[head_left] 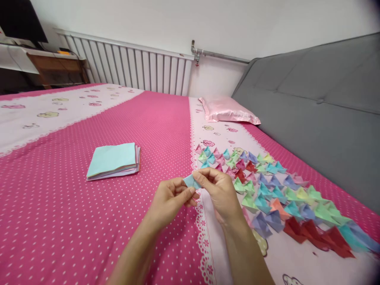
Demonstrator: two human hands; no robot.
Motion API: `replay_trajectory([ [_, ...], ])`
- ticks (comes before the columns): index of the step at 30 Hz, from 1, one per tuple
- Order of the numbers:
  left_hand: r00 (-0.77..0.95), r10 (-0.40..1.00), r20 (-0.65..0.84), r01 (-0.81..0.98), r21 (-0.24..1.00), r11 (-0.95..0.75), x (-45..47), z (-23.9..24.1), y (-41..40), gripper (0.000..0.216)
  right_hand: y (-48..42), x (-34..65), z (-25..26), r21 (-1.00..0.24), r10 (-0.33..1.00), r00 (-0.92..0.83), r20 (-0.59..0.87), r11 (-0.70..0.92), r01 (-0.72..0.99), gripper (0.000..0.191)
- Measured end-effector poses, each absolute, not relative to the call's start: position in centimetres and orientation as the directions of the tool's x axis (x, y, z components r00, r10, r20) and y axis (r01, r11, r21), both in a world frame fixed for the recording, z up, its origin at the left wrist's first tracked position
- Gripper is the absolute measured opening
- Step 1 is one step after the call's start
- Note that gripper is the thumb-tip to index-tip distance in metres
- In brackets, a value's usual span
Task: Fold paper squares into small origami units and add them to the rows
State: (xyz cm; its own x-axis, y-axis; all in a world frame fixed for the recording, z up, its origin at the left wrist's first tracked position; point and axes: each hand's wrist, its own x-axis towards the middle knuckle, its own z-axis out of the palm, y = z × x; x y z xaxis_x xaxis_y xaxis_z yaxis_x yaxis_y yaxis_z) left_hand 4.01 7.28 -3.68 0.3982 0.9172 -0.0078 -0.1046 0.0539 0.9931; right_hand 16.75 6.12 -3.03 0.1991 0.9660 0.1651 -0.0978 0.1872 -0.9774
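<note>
A small folded piece of light blue paper [191, 181] is pinched between both of my hands above the bed. My left hand [172, 198] grips its lower left side with thumb and fingers. From the right, my right hand [218, 190] holds its upper edge, the thumb lying across it. Part of the paper is hidden behind the fingers. To the left lies a stack of square paper sheets [113, 160], light blue on top. Many folded paper boats [279, 194] in several colours stand in rows to the right of my right hand.
Under everything spreads a pink dotted bedspread [160, 130] with pale printed bands. A pink pillow [228, 110] rests near the grey headboard [314, 99]. Behind the bed are a white radiator [130, 63] and a desk [56, 65] with a monitor [22, 21].
</note>
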Motion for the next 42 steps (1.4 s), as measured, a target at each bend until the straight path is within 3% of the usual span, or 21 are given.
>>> replay_trajectory([
  [5,0.419,0.908,-0.019,-0.091,0.994,0.063,3.7,-3.6,7.3,0.021,6.2,16.8,-2.4,-0.981,0.976,0.177,0.126,0.15,-0.125,0.012],
  [10,0.399,0.917,-0.024,-0.228,0.966,0.125,3.2,-3.8,7.5,0.038,6.4,16.9,-2.4,-0.976,0.973,0.208,0.101,0.137,-0.167,0.013],
  [19,0.201,0.98,-0.003,-0.134,0.99,0.031,3.1,-2.7,7.2,0.026,6.4,16.6,-2.5,-0.975,0.96,0.248,0.13,0.169,-0.143,0.014],
  [27,0.239,0.971,0.008,-0.172,0.984,0.034,3.0,-2.8,7.2,0.024,6.5,16.3,-2.9,-0.972,0.962,0.256,0.095,0.145,-0.183,0.018],
  [33,0.278,0.954,0.112,-0.162,0.984,-0.068,2.9,-2.8,7.1,0.045,6.5,16.2,-3.0,-0.976,0.969,0.216,0.123,0.157,-0.149,0.017],
  [38,0.266,0.934,0.237,0.028,0.967,-0.254,2.5,-3.1,7.3,0.024,6.4,16.2,-2.9,-0.977,0.966,0.221,0.138,0.169,-0.128,0.013],
  [42,0.227,0.953,0.199,0.053,0.975,-0.216,2.4,-3.2,7.4,0.02,6.2,16.2,-2.8,-0.98,0.963,0.209,0.167,0.186,-0.074,0.013],
])
